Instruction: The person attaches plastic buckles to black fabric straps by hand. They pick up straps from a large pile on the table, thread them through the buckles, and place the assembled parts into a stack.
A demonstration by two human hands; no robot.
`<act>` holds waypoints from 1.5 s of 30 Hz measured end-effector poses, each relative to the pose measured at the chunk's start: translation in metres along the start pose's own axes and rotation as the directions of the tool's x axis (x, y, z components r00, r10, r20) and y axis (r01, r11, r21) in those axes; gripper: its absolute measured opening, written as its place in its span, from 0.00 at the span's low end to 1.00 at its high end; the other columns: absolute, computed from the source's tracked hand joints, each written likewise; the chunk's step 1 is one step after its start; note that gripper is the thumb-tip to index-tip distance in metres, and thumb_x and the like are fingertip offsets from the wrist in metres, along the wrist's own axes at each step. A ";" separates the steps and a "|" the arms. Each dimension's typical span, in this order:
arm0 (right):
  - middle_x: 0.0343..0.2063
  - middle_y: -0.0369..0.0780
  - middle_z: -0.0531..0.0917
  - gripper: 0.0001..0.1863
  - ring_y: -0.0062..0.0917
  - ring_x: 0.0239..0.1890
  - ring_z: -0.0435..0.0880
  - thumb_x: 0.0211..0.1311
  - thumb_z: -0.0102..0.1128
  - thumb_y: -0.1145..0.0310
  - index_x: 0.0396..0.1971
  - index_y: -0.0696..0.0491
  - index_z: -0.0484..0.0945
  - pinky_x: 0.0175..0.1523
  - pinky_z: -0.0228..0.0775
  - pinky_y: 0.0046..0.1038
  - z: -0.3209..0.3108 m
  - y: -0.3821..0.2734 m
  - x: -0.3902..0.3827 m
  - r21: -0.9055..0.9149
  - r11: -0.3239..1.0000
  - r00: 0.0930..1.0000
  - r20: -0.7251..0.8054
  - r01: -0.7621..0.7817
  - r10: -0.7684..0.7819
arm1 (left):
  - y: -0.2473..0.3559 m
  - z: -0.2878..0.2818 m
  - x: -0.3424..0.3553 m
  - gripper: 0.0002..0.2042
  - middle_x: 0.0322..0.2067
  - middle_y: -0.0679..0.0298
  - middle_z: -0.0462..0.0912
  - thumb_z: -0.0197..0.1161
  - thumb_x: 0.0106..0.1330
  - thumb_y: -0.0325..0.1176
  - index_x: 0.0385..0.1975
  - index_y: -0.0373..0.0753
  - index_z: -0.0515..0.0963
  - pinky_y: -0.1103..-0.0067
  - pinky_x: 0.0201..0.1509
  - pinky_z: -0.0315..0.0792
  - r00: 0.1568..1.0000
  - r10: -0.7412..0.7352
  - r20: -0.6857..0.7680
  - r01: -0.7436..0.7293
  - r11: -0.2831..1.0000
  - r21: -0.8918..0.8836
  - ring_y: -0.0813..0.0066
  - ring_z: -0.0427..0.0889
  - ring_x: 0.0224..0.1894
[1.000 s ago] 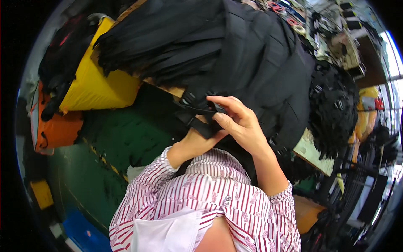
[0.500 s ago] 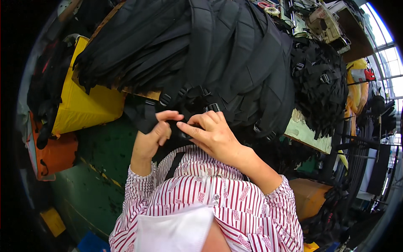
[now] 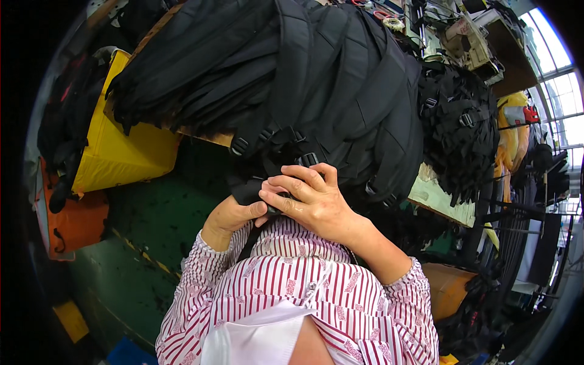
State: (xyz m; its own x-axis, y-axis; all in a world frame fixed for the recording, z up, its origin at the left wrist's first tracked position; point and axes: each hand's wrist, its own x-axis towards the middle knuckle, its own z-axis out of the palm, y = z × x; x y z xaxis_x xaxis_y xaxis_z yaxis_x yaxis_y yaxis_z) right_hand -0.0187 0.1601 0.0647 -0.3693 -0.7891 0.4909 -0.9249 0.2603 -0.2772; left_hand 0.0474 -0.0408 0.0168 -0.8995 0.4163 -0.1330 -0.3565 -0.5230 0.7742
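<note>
The left hand pinches a black strap just on the near side of the pile of padded straps. The right hand grips that strap too, fingers bent over it — the held part is mostly hidden. A buckle sits at the pile's near edge, the tabletop beneath the pile. Left of the pile is a yellow bin — right of it, a heap of black webbing.
</note>
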 end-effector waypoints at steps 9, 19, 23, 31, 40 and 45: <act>0.59 0.39 0.70 0.33 0.31 0.61 0.67 0.49 0.66 0.58 0.59 0.43 0.71 0.58 0.55 0.39 -0.019 0.004 0.009 0.085 0.992 0.978 0.195 -0.093 0.075 | -0.005 0.007 0.010 0.24 0.33 0.62 0.78 0.62 0.66 0.41 0.55 0.32 0.66 0.87 0.23 0.67 0.997 0.063 0.039 -0.058 0.991 -0.118 0.81 0.73 0.20; 0.54 0.37 0.75 0.28 0.31 0.59 0.70 0.48 0.60 0.77 0.54 0.46 0.74 0.58 0.57 0.37 -0.063 0.086 -0.003 -0.547 0.797 0.906 0.152 -0.255 0.394 | -0.013 0.010 0.022 0.17 0.30 0.60 0.79 0.55 0.70 0.34 0.52 0.29 0.67 0.86 0.22 0.68 0.996 -0.017 -0.090 0.019 1.000 0.016 0.82 0.73 0.18; 0.54 0.35 0.76 0.26 0.29 0.60 0.70 0.50 0.60 0.76 0.54 0.46 0.75 0.59 0.57 0.37 -0.054 0.098 -0.006 -0.582 0.773 0.922 0.098 -0.252 0.375 | -0.014 0.014 0.030 0.16 0.30 0.61 0.79 0.52 0.71 0.31 0.54 0.28 0.67 0.87 0.23 0.68 0.994 -0.051 -0.102 0.059 0.995 0.083 0.84 0.73 0.18; 0.48 0.34 0.81 0.22 0.27 0.53 0.76 0.51 0.62 0.74 0.50 0.48 0.78 0.54 0.60 0.32 -0.062 0.080 0.011 -0.424 0.877 0.974 -0.092 -0.227 0.207 | -0.026 0.013 0.056 0.19 0.32 0.60 0.79 0.52 0.71 0.32 0.57 0.28 0.66 0.87 0.28 0.69 0.996 -0.014 -0.088 0.030 0.983 0.181 0.84 0.73 0.19; 0.49 0.36 0.79 0.16 0.29 0.53 0.73 0.57 0.61 0.62 0.44 0.52 0.79 0.53 0.59 0.34 -0.042 0.067 0.007 -0.093 0.936 0.918 0.185 -0.338 0.350 | -0.026 0.011 0.051 0.14 0.34 0.61 0.80 0.52 0.72 0.34 0.50 0.31 0.69 0.86 0.32 0.70 0.994 0.029 -0.109 -0.003 0.974 0.225 0.84 0.74 0.20; 0.47 0.38 0.79 0.15 0.30 0.56 0.72 0.58 0.60 0.64 0.43 0.53 0.79 0.57 0.56 0.37 -0.015 0.065 0.022 -0.244 0.943 0.933 0.222 -0.228 0.283 | -0.022 0.013 0.044 0.13 0.32 0.59 0.80 0.52 0.71 0.30 0.50 0.32 0.66 0.86 0.28 0.70 0.984 0.031 -0.174 -0.008 0.991 0.132 0.83 0.75 0.19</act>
State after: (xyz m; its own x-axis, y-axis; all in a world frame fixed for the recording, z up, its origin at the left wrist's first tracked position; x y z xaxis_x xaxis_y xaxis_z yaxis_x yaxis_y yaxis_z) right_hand -0.0887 0.1678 0.0703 -0.5858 -0.7862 0.1969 -0.8101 0.5605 -0.1719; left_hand 0.0193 -0.0008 0.0019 -0.9402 0.2645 -0.2148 -0.3134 -0.4237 0.8499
